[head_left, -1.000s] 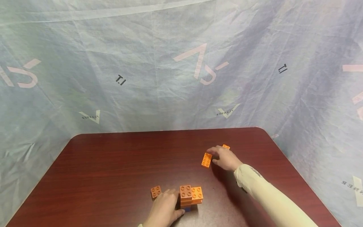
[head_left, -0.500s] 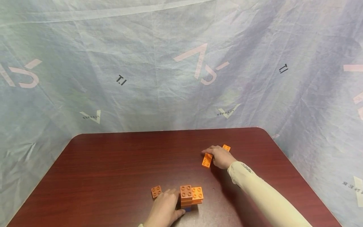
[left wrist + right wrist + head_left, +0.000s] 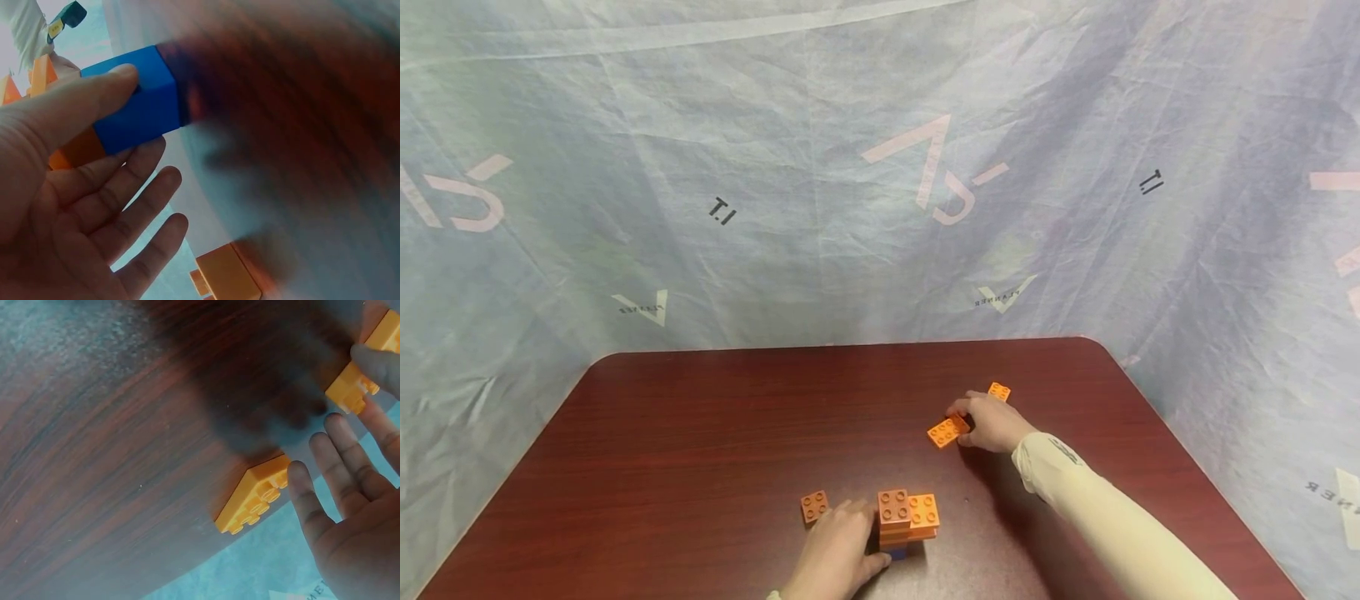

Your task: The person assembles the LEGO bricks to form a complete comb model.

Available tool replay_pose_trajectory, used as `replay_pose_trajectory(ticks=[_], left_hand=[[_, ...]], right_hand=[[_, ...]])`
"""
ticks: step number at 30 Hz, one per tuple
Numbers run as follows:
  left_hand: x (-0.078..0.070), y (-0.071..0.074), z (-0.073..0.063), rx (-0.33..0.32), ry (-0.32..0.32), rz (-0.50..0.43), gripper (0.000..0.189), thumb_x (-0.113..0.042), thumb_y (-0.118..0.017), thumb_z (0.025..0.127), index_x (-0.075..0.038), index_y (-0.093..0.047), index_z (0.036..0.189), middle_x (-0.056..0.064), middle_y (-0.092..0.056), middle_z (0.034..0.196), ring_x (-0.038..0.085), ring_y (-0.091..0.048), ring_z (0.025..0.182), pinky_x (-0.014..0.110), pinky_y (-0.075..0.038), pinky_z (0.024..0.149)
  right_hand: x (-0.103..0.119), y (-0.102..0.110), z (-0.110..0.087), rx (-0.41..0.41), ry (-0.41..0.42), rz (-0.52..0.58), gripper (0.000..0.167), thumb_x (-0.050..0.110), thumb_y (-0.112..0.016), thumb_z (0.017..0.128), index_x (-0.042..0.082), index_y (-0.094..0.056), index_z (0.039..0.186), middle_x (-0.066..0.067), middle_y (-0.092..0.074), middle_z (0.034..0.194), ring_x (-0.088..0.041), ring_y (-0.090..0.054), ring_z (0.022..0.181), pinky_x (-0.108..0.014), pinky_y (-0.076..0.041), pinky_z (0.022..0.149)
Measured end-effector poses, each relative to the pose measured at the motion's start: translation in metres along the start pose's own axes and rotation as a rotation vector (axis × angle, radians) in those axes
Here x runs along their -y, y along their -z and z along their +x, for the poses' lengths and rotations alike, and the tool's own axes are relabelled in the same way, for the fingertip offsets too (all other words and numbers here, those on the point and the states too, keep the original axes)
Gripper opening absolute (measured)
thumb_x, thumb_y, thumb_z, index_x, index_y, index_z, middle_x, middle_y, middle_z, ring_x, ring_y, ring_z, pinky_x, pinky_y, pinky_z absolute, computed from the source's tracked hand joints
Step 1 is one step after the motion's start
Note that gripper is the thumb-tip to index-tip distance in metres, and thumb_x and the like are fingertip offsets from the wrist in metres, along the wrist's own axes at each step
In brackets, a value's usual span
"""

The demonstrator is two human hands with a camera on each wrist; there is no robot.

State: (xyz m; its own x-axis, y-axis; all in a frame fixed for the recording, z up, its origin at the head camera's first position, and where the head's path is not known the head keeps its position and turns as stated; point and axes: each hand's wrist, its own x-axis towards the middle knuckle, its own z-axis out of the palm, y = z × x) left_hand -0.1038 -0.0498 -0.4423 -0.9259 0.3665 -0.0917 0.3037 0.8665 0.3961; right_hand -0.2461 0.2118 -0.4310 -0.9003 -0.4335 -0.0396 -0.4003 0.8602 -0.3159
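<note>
My left hand (image 3: 833,546) holds a small stack of toy building bricks near the front of the table. The stack has a brown brick (image 3: 893,505) on top, an orange brick (image 3: 923,511) beside it and a blue brick (image 3: 147,106) at the bottom. In the left wrist view the thumb presses the blue brick, with fingers on the other side. Farther off to the right, my right hand (image 3: 995,423) pinches an eight-stud orange brick (image 3: 942,433) between thumb and index finger; its other fingers are extended. The right wrist view shows part of that brick (image 3: 349,389).
Just past the right hand lies another orange brick (image 3: 999,389), partly hidden by it. A four-stud brown brick (image 3: 813,506) rests close to the left hand's fingers. A pale printed cloth (image 3: 820,250) hangs around the dark red wooden table (image 3: 700,433).
My right hand reached over the orange brick, then drew back slightly and took hold of it. That brick has turned, its near end swinging left. The left hand and stack stay put.
</note>
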Motion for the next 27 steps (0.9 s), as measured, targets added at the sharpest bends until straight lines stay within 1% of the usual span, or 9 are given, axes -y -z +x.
replay_pose_trajectory(ticks=[3, 5, 7, 9, 12, 16, 22, 24, 27], left_hand=[[0.000, 0.000, 0.000, -0.002, -0.007, 0.007, 0.052, -0.032, -0.090, 0.077, 0.000, -0.071, 0.113, 0.013, -0.071, 0.111, 0.035, -0.066, 0.105, 0.052, -0.054, 0.090], [0.000, 0.000, 0.000, -0.002, -0.010, 0.010, 0.052, -0.032, -0.090, 0.077, 0.000, -0.071, 0.113, 0.013, -0.071, 0.111, 0.035, -0.066, 0.105, 0.051, -0.054, 0.090], [0.000, 0.000, 0.000, 0.003, -0.008, 0.010, 0.052, -0.033, -0.089, 0.077, -0.001, -0.071, 0.114, 0.013, -0.071, 0.112, 0.035, -0.066, 0.105, 0.052, -0.054, 0.090], [0.000, 0.000, 0.001, 0.008, -0.007, 0.009, 0.052, -0.033, -0.089, 0.077, 0.000, -0.071, 0.114, 0.013, -0.071, 0.113, 0.035, -0.066, 0.106, 0.052, -0.054, 0.091], [0.001, 0.001, 0.001, 0.011, -0.010, 0.008, 0.051, -0.033, -0.089, 0.078, -0.001, -0.071, 0.113, 0.012, -0.071, 0.111, 0.034, -0.066, 0.105, 0.051, -0.054, 0.090], [0.001, 0.001, 0.001, 0.007, -0.017, 0.005, 0.049, -0.032, -0.089, 0.077, -0.001, -0.072, 0.111, 0.011, -0.071, 0.107, 0.033, -0.067, 0.102, 0.050, -0.055, 0.088], [0.001, 0.001, 0.001, 0.022, -0.002, -0.005, 0.051, -0.033, -0.089, 0.078, -0.001, -0.071, 0.114, 0.013, -0.070, 0.114, 0.036, -0.066, 0.108, 0.052, -0.054, 0.091], [0.001, 0.001, 0.001, 0.025, 0.000, -0.003, 0.052, -0.033, -0.089, 0.078, -0.001, -0.071, 0.115, 0.014, -0.070, 0.115, 0.036, -0.065, 0.109, 0.053, -0.053, 0.092], [0.001, 0.001, 0.001, 0.026, -0.003, -0.002, 0.052, -0.033, -0.088, 0.079, -0.001, -0.071, 0.115, 0.014, -0.070, 0.115, 0.035, -0.065, 0.108, 0.052, -0.054, 0.091]], right_hand=[[0.001, -0.001, -0.004, 0.007, -0.004, 0.013, 0.042, 0.014, -0.087, 0.080, 0.006, -0.073, 0.120, -0.021, -0.063, 0.133, -0.046, -0.049, 0.133, -0.060, -0.043, 0.105], [0.002, -0.003, -0.006, -0.004, -0.006, 0.016, 0.042, 0.017, -0.087, 0.081, 0.007, -0.073, 0.119, -0.020, -0.064, 0.132, -0.045, -0.049, 0.133, -0.059, -0.043, 0.105], [0.002, -0.005, -0.008, -0.018, -0.004, 0.013, 0.041, 0.020, -0.087, 0.081, 0.008, -0.074, 0.118, -0.015, -0.067, 0.123, -0.039, -0.059, 0.121, -0.054, -0.049, 0.099], [0.003, -0.007, -0.010, -0.037, -0.009, 0.014, 0.038, 0.022, -0.087, 0.081, 0.009, -0.075, 0.115, -0.008, -0.068, 0.111, -0.028, -0.064, 0.102, -0.048, -0.053, 0.089], [0.003, -0.009, -0.011, -0.061, -0.008, 0.012, 0.038, 0.024, -0.088, 0.080, 0.010, -0.075, 0.113, 0.000, -0.062, 0.094, -0.016, -0.054, 0.080, -0.040, -0.050, 0.074], [0.002, -0.012, -0.012, -0.088, -0.009, 0.023, 0.040, 0.026, -0.088, 0.080, 0.011, -0.074, 0.115, 0.002, -0.060, 0.093, -0.012, -0.052, 0.079, -0.037, -0.050, 0.073], [0.000, -0.016, -0.015, -0.113, -0.007, 0.038, 0.034, 0.027, -0.087, 0.081, 0.012, -0.075, 0.109, 0.004, -0.060, 0.091, -0.013, -0.053, 0.078, -0.037, -0.050, 0.073], [0.000, -0.017, -0.016, -0.118, -0.010, 0.046, 0.032, 0.027, -0.087, 0.081, 0.012, -0.074, 0.106, 0.004, -0.060, 0.090, -0.014, -0.056, 0.079, -0.038, -0.051, 0.074], [-0.001, -0.018, -0.018, -0.129, -0.019, 0.069, 0.033, 0.028, -0.087, 0.082, 0.012, -0.074, 0.107, 0.005, -0.063, 0.094, -0.015, -0.059, 0.083, -0.040, -0.053, 0.078]])
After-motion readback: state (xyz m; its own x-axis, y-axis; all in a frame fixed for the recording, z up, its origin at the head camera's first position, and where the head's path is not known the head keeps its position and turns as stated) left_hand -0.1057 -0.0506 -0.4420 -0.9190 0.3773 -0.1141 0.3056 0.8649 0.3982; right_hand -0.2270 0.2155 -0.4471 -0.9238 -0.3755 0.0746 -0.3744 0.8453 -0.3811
